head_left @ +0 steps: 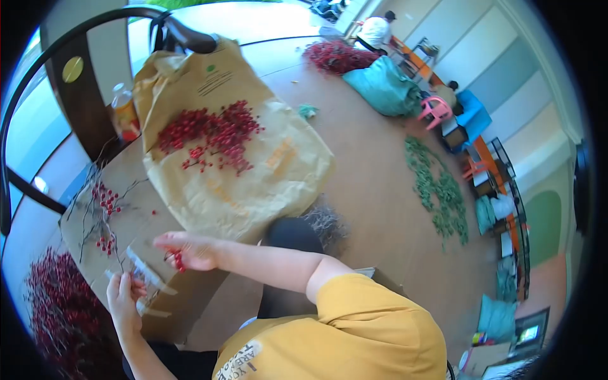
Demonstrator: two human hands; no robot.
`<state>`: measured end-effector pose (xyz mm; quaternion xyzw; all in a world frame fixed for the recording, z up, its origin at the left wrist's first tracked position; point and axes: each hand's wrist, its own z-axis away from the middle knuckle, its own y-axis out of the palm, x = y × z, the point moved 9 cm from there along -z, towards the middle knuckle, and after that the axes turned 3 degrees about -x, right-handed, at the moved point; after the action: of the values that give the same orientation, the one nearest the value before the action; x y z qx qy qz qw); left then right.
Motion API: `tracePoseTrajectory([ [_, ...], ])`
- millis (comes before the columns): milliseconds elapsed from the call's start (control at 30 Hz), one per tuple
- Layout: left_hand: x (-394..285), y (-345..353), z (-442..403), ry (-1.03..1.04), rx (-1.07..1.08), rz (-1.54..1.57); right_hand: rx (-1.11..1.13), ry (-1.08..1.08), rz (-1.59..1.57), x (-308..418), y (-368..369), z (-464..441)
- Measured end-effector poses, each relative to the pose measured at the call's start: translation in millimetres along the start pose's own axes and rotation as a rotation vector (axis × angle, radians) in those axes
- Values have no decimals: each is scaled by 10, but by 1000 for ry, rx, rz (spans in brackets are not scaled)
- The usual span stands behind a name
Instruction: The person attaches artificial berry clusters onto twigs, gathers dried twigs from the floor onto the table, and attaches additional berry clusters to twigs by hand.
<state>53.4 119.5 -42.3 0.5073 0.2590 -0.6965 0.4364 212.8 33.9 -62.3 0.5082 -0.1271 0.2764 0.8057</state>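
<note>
My left hand (pixel 126 296) is closed in a pinch on the lower end of a berry branch (pixel 106 206), a thin brown twig with scattered red berries that lies over a cardboard box (pixel 136 190). Close by, my right hand (pixel 193 251) has its fingers curled round a small sprig of red berries (pixel 178 260). Strips of clear tape (pixel 149 273) stick to the box next to both hands. Beyond them, a heap of red berry sprigs (pixel 221 136) rests on a tan woven sack (pixel 278 171).
A dark chair (pixel 82 88) stands behind the box, with a drink bottle (pixel 125 113) on it. Dark red berry stems (pixel 60 304) are bunched at the left. Green foliage (pixel 437 190) lies on the floor. Farther off are a teal sack (pixel 383 85), a pink chair (pixel 435 111) and other people.
</note>
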Motion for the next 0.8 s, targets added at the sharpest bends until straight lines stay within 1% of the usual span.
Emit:
tracePoseTrajectory([
  [33, 17, 26, 2, -17, -2, 5, 12, -62, 98, 29, 80, 23],
  [100, 84, 16, -17, -55, -24, 17, 52, -35, 145, -92, 49, -50],
  [133, 69, -22, -49, 12, -44, -24, 73, -14, 173, -154, 24, -100],
  [200, -3, -82, -122, 147, -95, -100, 25, 15, 107, -315, -126, -266],
  [233, -80, -68, -68, 153, -135, -153, 5, 34, 69, -324, -150, -276],
  [333, -51, -164, -94, 163, -144, -301, 29, 83, 26, -371, -122, -165],
  [367, -22, -179, -130, 188, -79, -391, 0, 83, 38, -384, -134, -114],
  [433, -30, -146, -95, 200, -97, -389, -40, 23, 23, -370, -187, -27],
  [467, -136, -42, -17, 170, -110, -446, -112, 82, 14, -363, -229, 17],
  [500, -75, -75, -32, 158, -115, -439, -99, 22, -45, -293, -212, 18],
  [533, -71, -87, -19, 156, -127, -526, -144, 8, -104, -224, -250, 21],
  [567, -193, -29, 48, 162, -161, -616, -108, 18, -169, -140, -208, 49],
  [600, -77, -65, 3, 111, -117, -520, -97, -29, -144, -16, -161, 71],
  [633, -206, -10, 95, 84, -133, -538, -30, -62, -49, 86, -60, 131],
  [700, -163, -43, 67, 189, -99, -708, -30, -30, 156, 111, -36, 200],
  [733, -165, -52, 65, 195, -107, -813, -59, 4, 143, 30, -76, 158],
  [800, -204, -32, 93, 241, -137, -917, -143, 53, 118, -127, -182, 132],
])
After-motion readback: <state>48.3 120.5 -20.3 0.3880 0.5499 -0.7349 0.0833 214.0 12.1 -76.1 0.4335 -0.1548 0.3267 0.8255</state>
